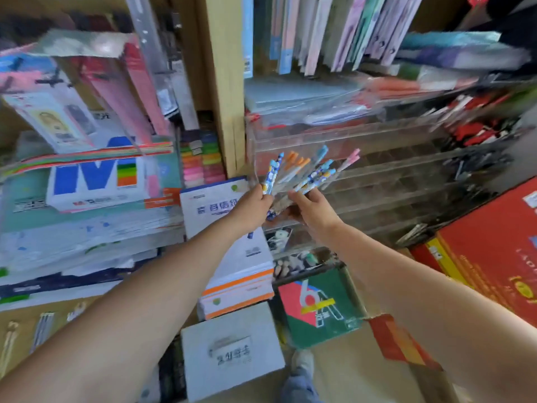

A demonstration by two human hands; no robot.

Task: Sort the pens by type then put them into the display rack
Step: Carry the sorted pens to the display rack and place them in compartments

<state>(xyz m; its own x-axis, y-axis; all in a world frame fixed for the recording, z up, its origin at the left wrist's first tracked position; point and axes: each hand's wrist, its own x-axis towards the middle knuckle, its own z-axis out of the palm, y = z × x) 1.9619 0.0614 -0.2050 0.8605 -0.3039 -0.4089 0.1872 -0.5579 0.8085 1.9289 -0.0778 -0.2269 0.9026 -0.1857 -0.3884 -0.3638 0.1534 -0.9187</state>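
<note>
Bare forearms reach up from the bottom edge toward the middle of the view, above a shoe [303, 362] on the floor. The left hand [252, 204] curls its fingers round a blue-and-white patterned pen [272, 173], which tilts up and to the right. Just beside it, the right hand [313, 210] grips a bunch of pens [309, 172] by their lower ends; they fan out upward, showing orange, blue and pink tops. The patterned pen stands at the left edge of this fan, and whether it touches the others cannot be told through the blur.

Both hands hold the pens directly in front of the left end of a clear tiered rack [383, 158]. Its far right compartments hold red and black items, too blurred to name.

Left of the rack rises a wooden post [226, 82], with notebooks [319, 27] upright on the shelf above. Under the left forearm lies a stack of paper reams [235, 274]. Below that sit a grey box [232, 353] and a green box [322, 309], with a red carton [494, 251] at the right.
</note>
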